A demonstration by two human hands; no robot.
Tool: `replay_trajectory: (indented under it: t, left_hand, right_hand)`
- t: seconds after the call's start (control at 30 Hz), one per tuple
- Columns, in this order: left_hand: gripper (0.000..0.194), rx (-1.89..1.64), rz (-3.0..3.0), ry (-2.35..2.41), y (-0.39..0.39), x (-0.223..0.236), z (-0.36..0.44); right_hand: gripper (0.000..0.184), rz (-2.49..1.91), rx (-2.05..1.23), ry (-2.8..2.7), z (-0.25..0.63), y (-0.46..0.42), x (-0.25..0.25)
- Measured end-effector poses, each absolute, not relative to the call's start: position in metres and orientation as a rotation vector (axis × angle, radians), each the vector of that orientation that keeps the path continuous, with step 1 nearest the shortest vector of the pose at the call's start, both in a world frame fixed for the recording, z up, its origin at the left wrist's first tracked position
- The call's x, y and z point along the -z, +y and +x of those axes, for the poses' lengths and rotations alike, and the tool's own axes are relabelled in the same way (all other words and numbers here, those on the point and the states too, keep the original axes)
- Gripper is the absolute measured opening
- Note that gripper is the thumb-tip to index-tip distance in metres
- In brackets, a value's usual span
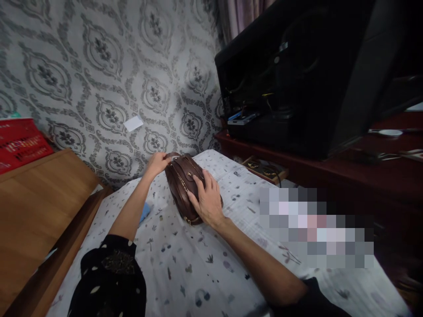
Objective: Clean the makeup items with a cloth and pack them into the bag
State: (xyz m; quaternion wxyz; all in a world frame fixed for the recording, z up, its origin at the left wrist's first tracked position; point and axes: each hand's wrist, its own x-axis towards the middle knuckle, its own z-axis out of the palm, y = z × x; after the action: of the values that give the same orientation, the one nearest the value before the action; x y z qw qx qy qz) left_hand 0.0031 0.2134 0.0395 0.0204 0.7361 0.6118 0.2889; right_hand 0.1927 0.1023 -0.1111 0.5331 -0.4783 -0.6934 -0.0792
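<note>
A dark brown leather handbag (181, 181) lies on a white patterned bedsheet (185, 259). My left hand (157, 163) pinches the bag's far end near its strap, fingers closed on it. My right hand (205, 199) rests on top of the bag's near side, fingers spread and curved over the leather, pressing it down. Gold hardware shows on the bag between my hands.
A wooden headboard or cabinet (39, 198) runs along the left with a red box (20, 143) on it. A dark wooden stand (346, 171) with a black television (307, 75) stands on the right. Patterned wallpaper is behind. A small blue object (144, 212) lies under my left forearm.
</note>
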Motion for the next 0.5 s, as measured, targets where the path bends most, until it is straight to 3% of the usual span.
replay_trajectory:
  t: [0.1,0.5]
  left_hand:
    - [0.009,-0.9,2.338,1.881,0.221,-0.043,0.015]
    - [0.023,-1.032,2.232,1.871,0.258,-0.025,0.056]
  right_hand:
    - [0.051,-1.121,0.199,-1.654,0.192,0.101,0.111]
    - [0.05,-1.096,0.144,-1.67,0.192,0.095,0.109]
